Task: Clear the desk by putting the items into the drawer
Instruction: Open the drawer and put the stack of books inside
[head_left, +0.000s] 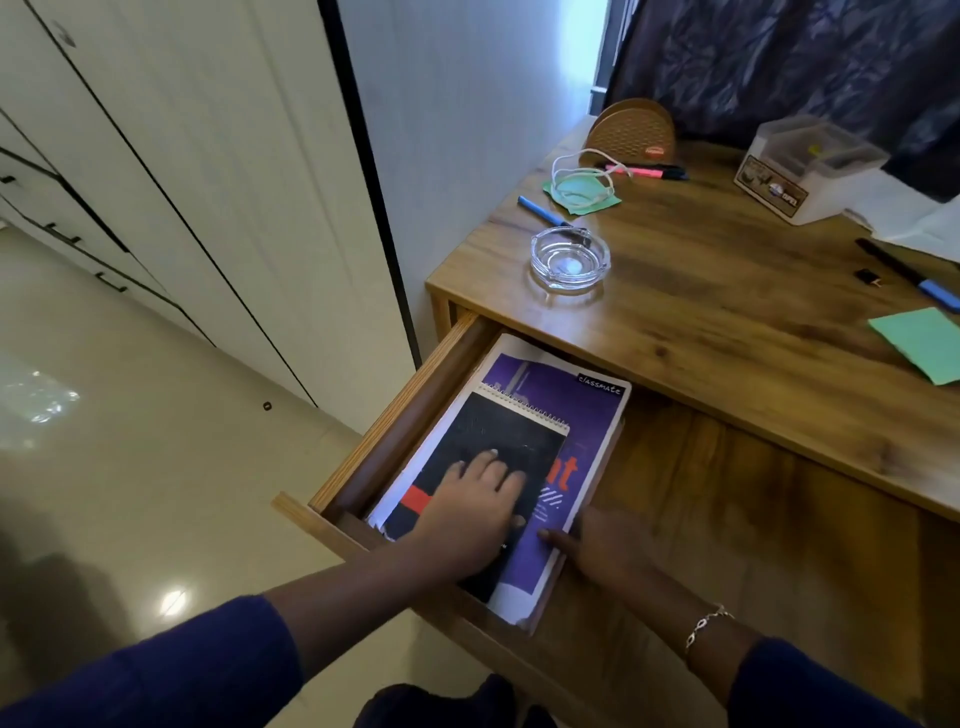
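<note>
Left hand (467, 499): flat, fingers straight, gripping nothing. Presses black spiral notebook (498, 431) onto purple notebook (576, 415) inside open drawer (400, 410), likely to settle the stack. Right hand (602, 551): thumb on the purple cover's edge, probably squaring it. Fingers hidden below the book, so grip unreadable. Waiting on desk (727, 322): glass ashtray (570, 257), blue pen (540, 210), green note (919, 343). Drawer's far end out of sight under desktop.

The word "classmate" is printed on a black tag (600, 383) at the 1 o'clock corner of the purple softcover notebook (587, 431). Of its large orange lettering (569, 472), only a final "t" can be read.
</note>
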